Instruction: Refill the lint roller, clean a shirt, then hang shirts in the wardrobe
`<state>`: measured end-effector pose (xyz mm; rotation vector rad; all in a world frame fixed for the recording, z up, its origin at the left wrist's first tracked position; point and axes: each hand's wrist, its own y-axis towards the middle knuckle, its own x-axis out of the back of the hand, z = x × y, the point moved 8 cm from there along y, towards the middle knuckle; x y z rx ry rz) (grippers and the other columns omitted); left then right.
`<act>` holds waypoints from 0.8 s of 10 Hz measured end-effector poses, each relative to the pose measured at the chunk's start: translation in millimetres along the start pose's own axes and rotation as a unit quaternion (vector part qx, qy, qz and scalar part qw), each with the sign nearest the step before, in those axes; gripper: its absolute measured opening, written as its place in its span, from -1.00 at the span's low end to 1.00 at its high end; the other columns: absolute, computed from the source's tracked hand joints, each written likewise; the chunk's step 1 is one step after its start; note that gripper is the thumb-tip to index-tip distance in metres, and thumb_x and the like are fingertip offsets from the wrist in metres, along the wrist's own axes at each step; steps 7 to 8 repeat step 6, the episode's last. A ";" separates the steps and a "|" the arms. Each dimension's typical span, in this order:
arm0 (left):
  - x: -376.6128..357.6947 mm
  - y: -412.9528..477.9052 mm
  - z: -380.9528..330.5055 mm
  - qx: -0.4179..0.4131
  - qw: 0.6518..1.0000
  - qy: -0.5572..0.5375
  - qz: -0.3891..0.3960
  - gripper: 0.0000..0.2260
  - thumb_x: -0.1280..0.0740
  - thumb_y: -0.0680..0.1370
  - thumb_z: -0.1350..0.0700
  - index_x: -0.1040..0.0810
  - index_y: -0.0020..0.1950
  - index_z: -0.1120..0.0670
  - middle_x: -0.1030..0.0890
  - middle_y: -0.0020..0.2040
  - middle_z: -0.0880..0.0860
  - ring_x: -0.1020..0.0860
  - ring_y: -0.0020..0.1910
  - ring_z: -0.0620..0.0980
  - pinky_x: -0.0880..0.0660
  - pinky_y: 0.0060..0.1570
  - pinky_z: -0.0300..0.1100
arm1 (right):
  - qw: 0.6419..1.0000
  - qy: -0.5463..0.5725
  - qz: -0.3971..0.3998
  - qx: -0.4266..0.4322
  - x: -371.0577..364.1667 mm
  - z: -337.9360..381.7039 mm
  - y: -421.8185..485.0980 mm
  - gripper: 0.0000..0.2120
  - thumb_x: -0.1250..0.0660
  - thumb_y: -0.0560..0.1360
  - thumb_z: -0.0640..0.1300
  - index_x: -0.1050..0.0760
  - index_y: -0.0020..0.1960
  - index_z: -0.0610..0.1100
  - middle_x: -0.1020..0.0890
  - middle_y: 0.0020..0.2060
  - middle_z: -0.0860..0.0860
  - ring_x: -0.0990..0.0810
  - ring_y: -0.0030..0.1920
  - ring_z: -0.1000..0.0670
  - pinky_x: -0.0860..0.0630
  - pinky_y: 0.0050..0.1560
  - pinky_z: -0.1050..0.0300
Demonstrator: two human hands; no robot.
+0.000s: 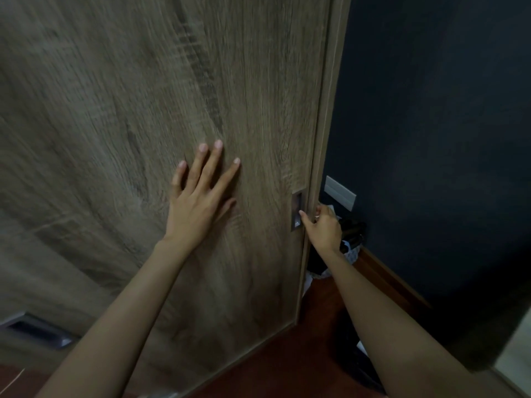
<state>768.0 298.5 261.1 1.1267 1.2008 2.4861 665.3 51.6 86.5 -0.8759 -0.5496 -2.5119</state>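
Observation:
A wood-grain wardrobe door [143, 96] fills most of the head view. My left hand [198, 199] lies flat against it with the fingers spread. My right hand [323, 225] is at the door's right edge, its thumb touching the recessed metal handle [297, 211] and its fingers curled around the door's edge. No shirt, hanger or lint roller shows in this view.
A dark blue wall [431, 139] with a white switch plate [340, 192] stands to the right. Dark and white items [352, 239] sit on the reddish floor [287, 354] in the corner beside the door. A second recessed handle [37, 330] shows at lower left.

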 end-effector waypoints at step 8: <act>22.4 1.8 0.5 -0.014 0.994 -0.092 0.060 -0.45 -0.19 0.56 -0.09 -0.25 0.53 0.05 -0.08 0.58 0.16 0.01 0.57 0.12 0.01 0.46 0.11 | 0.985 -0.091 0.142 -0.041 19.4 49.0 -15.7 -0.67 -0.14 0.61 0.02 -0.50 -0.05 -0.23 -0.62 -0.05 -0.18 -0.57 -0.13 -0.12 -0.44 -0.25 0.10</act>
